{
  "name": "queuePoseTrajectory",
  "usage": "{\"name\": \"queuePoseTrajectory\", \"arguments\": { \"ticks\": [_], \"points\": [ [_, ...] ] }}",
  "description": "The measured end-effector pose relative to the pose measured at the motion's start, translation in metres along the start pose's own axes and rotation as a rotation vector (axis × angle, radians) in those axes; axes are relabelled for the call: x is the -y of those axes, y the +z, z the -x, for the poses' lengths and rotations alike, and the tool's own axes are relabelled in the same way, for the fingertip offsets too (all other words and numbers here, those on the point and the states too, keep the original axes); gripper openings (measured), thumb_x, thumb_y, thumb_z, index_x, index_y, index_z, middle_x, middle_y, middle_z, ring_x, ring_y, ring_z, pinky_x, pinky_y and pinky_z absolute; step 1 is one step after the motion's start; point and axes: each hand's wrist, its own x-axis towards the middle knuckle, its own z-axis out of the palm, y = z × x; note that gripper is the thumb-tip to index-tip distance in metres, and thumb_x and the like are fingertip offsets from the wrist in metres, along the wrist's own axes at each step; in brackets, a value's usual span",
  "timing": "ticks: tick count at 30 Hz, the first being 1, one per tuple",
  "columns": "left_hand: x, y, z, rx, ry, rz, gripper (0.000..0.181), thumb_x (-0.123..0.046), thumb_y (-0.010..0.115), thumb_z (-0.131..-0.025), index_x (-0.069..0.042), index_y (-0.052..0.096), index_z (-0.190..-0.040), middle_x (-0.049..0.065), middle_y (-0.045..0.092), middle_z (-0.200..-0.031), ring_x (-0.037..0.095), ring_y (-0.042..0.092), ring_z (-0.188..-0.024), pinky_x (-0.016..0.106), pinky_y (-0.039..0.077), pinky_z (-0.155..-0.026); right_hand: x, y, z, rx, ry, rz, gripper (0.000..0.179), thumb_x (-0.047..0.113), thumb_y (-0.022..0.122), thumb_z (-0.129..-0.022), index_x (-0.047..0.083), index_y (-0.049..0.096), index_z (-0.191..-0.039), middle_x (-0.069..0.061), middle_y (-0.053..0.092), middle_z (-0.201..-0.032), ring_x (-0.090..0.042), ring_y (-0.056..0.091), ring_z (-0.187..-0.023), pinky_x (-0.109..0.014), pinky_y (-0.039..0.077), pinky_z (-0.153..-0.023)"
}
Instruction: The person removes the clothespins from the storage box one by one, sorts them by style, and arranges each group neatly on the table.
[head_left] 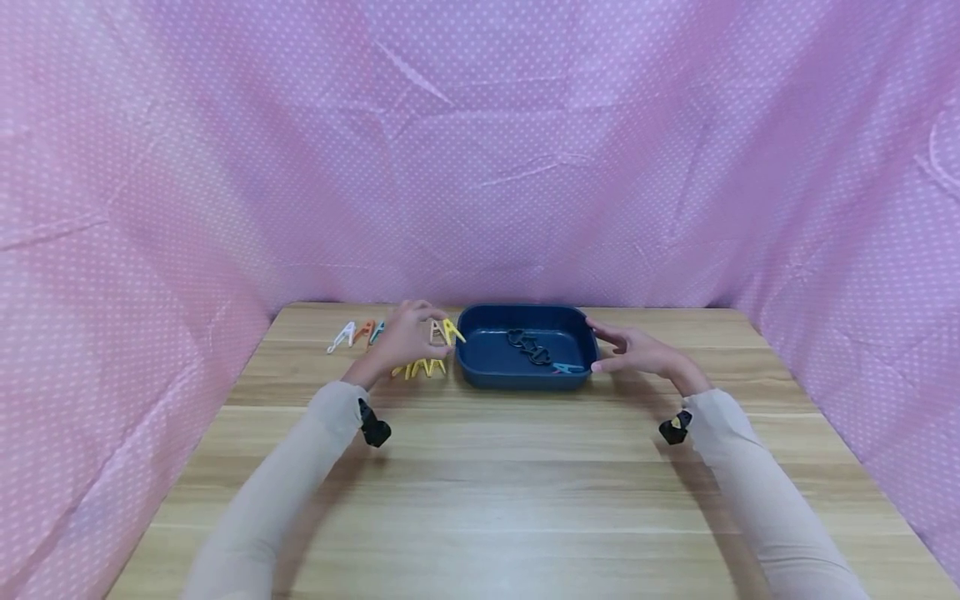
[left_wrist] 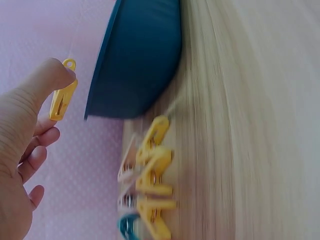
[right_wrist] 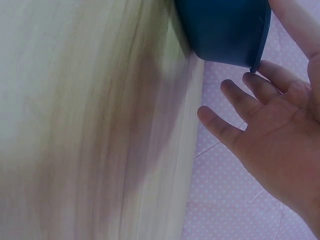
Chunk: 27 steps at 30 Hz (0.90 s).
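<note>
My left hand (head_left: pixel 408 337) pinches a yellow clothespin (left_wrist: pixel 61 103) between thumb and finger, raised at the left end of a dark blue basin (head_left: pixel 525 382). In the left wrist view, the clothespin's ring end sticks out past the thumb. At the basin's right end is my right hand (head_left: pixel 637 351), its fingers spread and fingertips right at the rim. Inside the basin lie several small black open-shaped pieces (head_left: pixel 537 353) and a blue clothespin (head_left: pixel 567 367) with a bit of pink beside it.
Several yellow clothespins (left_wrist: pixel 155 178) stand in a row on the wooden table (head_left: pixel 510 483), left of the basin. Behind them are pale pink ones (left_wrist: pixel 128 170) and a teal one (left_wrist: pixel 129 227). Farther left are a white clothespin (head_left: pixel 342 336) and an orange one (head_left: pixel 365 331). Pink dotted cloth (head_left: pixel 525 167) hangs around the table.
</note>
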Motion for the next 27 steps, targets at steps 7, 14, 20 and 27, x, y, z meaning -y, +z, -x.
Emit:
{"name": "queuePoseTrajectory", "arguments": {
  "ticks": [7, 14, 20, 27],
  "points": [
    [0.018, -0.019, 0.016, 0.004, -0.033, -0.044, 0.060, -0.031, 0.088, -0.076, -0.008, 0.069, -0.128, 0.018, 0.058, -0.139, 0.039, 0.046, -0.131, 0.064, 0.031, -0.111, 0.000, 0.000, 0.000, -0.004, -0.021, 0.015, 0.092, 0.025, 0.076, -0.092, 0.011, 0.019, -0.163, -0.021, 0.018, -0.169, -0.044, 0.017, -0.155, -0.063, 0.021, -0.120],
    [0.039, -0.029, 0.031, 0.012, -0.034, -0.127, 0.060, -0.031, 0.089, -0.075, -0.004, 0.069, -0.126, 0.020, 0.059, -0.140, 0.040, 0.046, -0.135, 0.063, 0.026, -0.113, -0.001, 0.000, 0.000, -0.008, -0.058, 0.019, 0.092, 0.023, 0.076, -0.092, 0.008, 0.019, -0.163, -0.020, 0.017, -0.169, -0.046, 0.017, -0.154, -0.064, 0.021, -0.120],
    [0.056, -0.036, 0.043, 0.012, -0.048, -0.169, 0.063, -0.030, 0.090, -0.073, -0.003, 0.069, -0.126, 0.017, 0.063, -0.134, 0.040, 0.049, -0.130, 0.064, 0.025, -0.113, 0.001, 0.000, 0.000, 0.000, -0.055, 0.014, 0.092, 0.023, 0.076, -0.092, 0.009, 0.020, -0.163, -0.018, 0.018, -0.169, -0.044, 0.018, -0.155, -0.063, 0.022, -0.120],
    [0.071, -0.048, 0.058, 0.040, -0.061, -0.203, 0.065, -0.028, 0.091, -0.070, 0.000, 0.069, -0.124, 0.020, 0.063, -0.133, 0.042, 0.050, -0.128, 0.064, 0.023, -0.112, 0.001, 0.001, 0.001, 0.006, -0.058, 0.013, 0.091, 0.022, 0.075, -0.093, 0.009, 0.019, -0.163, -0.018, 0.016, -0.170, -0.045, 0.015, -0.155, -0.064, 0.020, -0.120]
  ]
}}
